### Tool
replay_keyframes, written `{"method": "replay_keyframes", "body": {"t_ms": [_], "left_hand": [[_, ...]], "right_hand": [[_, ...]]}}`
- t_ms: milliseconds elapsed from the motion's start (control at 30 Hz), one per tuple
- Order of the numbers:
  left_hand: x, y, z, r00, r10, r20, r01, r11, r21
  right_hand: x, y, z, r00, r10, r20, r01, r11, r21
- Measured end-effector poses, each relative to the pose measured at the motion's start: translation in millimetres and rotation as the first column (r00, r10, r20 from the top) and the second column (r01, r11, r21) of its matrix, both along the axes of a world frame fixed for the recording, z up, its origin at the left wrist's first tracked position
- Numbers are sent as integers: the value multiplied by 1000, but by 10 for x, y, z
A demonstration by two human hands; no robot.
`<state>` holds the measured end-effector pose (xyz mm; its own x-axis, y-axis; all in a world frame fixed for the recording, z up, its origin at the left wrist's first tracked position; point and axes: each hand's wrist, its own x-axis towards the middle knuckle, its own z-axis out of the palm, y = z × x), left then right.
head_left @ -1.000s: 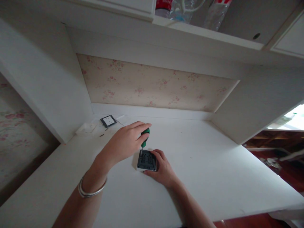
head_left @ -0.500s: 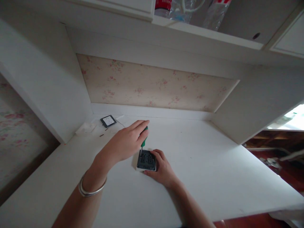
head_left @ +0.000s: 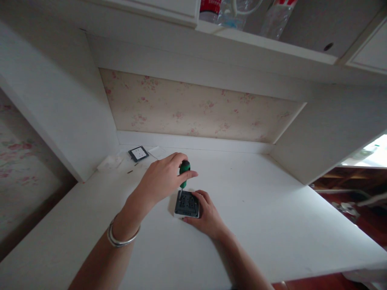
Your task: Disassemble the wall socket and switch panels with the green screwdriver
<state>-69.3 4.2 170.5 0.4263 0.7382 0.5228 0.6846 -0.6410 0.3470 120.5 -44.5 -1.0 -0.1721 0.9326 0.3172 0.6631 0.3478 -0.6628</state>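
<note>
My left hand [head_left: 165, 176] is wrapped round a green and black screwdriver [head_left: 184, 174], held nearly upright. Its tip meets the upper left part of a dark socket module [head_left: 187, 204], which sits in a white box on the table. From the right, my right hand [head_left: 208, 213] grips the box, thumb at the near edge and fingers at the far side. Farther back on the left lies a socket faceplate [head_left: 138, 153] with a white middle and a dark frame.
A clear plastic wrapper [head_left: 110, 162] rests by the left panel, near small brown bits [head_left: 130, 172]. The white table [head_left: 272, 225] ends at side panels and a wallpapered back. Overhead, an open shelf holds plastic bottles [head_left: 278, 18].
My left hand has turned on the screwdriver handle, its thumb now stretched out to the right and more of the handle showing. My right hand and the socket module stay in place.
</note>
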Motion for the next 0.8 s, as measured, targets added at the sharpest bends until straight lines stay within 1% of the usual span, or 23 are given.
{"method": "replay_keyframes", "body": {"t_ms": [100, 167, 367, 500, 567, 633, 700, 733, 800], "left_hand": [[14, 0, -16, 1000, 10, -9, -11, 999, -49], [32, -1, -31, 1000, 23, -21, -24, 998, -59], [113, -3, -81, 996, 64, -56, -65, 998, -19], [164, 14, -120, 999, 33, -33, -31, 999, 36], [184, 32, -136, 999, -33, 26, 32, 999, 34], [197, 53, -147, 981, -149, 121, 147, 989, 19], [203, 73, -152, 939, -273, 208, 279, 960, 1], [203, 81, -152, 918, -316, 239, 328, 945, -11], [197, 90, -152, 894, -352, 276, 380, 923, -54]], "right_hand": [[4, 1, -18, 1000, -1, 0, 1, 1000, 3], [7, -3, -12, 1000, 3, 1, -3, 1000, -1], [4, -16, 34, 1000, 7, -9, -7, 1000, -19], [5, -7, 13, 1000, 14, -14, -15, 1000, -11], [9, -1, -7, 1000, 9, -13, -9, 1000, -6], [13, 3, -22, 1000, 3, -11, -3, 1000, -5], [15, 2, -25, 1000, -2, -10, 2, 1000, -10], [15, 0, -22, 1000, -4, -10, 4, 1000, -14], [14, -4, -11, 1000, -1, -11, 1, 1000, -22]]}}
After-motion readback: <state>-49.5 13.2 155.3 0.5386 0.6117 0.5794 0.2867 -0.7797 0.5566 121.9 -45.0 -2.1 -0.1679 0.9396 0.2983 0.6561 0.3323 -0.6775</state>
